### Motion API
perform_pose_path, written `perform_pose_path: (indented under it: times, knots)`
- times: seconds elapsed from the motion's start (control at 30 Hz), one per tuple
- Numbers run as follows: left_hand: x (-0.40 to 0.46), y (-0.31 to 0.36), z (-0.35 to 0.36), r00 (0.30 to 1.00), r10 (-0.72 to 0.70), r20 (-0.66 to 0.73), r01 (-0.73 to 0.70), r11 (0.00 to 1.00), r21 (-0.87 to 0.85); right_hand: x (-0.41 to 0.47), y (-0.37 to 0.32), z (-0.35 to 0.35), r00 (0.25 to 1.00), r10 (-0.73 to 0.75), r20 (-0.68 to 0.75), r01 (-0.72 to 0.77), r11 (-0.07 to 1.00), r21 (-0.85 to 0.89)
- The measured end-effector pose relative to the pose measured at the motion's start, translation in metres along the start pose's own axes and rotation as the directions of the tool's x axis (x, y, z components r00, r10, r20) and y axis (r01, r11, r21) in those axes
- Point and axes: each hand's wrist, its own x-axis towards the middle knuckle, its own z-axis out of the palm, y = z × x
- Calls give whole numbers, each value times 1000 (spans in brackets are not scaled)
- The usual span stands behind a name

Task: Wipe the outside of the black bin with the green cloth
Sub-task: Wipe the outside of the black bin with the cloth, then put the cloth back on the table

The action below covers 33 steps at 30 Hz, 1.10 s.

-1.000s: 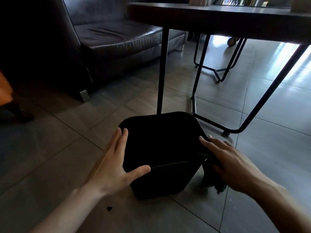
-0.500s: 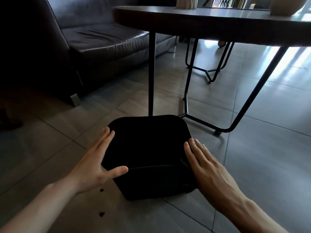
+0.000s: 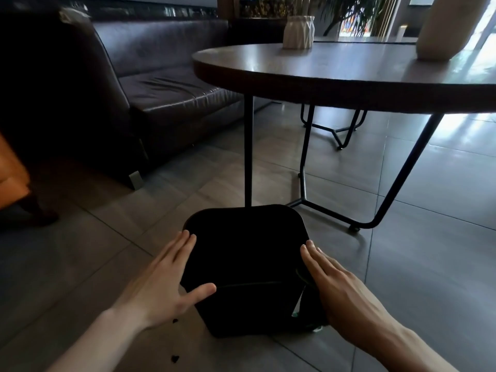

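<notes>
The black bin (image 3: 247,253) stands on the tiled floor just in front of me, its dark top face toward the camera. My left hand (image 3: 163,288) lies flat against its left side, thumb hooked across the front edge. My right hand (image 3: 341,291) presses flat on the bin's right side with the green cloth (image 3: 308,307) under the palm. The cloth looks dark and hangs down the wall to the floor, with small green bits showing at its lower edge. Most of it is hidden by my hand.
A round dark table (image 3: 349,76) on thin black metal legs (image 3: 248,151) stands right behind the bin, with a white vase (image 3: 298,32) on it. A dark leather sofa (image 3: 174,89) is at the back left and an orange object (image 3: 10,170) at the far left. Small dark crumbs (image 3: 175,358) lie near my left forearm.
My right hand has slid along the bin's right side, and the cloth shows beneath it again. My left hand stays on the left side. The view has tilted upward.
</notes>
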Motion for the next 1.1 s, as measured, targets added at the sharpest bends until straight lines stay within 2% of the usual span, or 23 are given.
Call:
perform_pose_path:
  times: [0.17, 0.3, 0.43, 0.67, 0.8, 0.93, 1.0, 1.1]
  knots:
    - [-6, 10, -9, 999, -27, 27, 25, 998, 62, -3, -1, -19, 998, 57, 28, -58, 997, 51]
    - [-9, 21, -15, 998, -23, 60, 17, 994, 107, -12, -5, -33, 998, 58, 32, -58, 998, 7]
    - [-17, 42, -28, 993, 11, 117, -25, 992, 124, -23, -19, -57, 991, 82, 103, -82, 997, -2]
    - [-45, 102, -80, 980, 16, 199, -15, 1000, -11, -57, -54, -120, 976, 105, 192, -114, 993, 35]
    - [-65, 140, -119, 951, 41, 305, -18, 997, -79, -71, -81, -175, 969, 71, 235, -92, 992, 82]
    - [-90, 180, -172, 926, 30, 375, 53, 976, -210, -84, -123, -257, 987, 42, 156, -58, 993, 98]
    - [-103, 199, -204, 923, 39, 383, 69, 962, -263, -91, -146, -302, 996, 2, 88, -14, 991, 135]
    - [-118, 223, -259, 929, 67, 364, 98, 904, -416, -99, -175, -370, 997, -70, -22, 72, 992, 103]
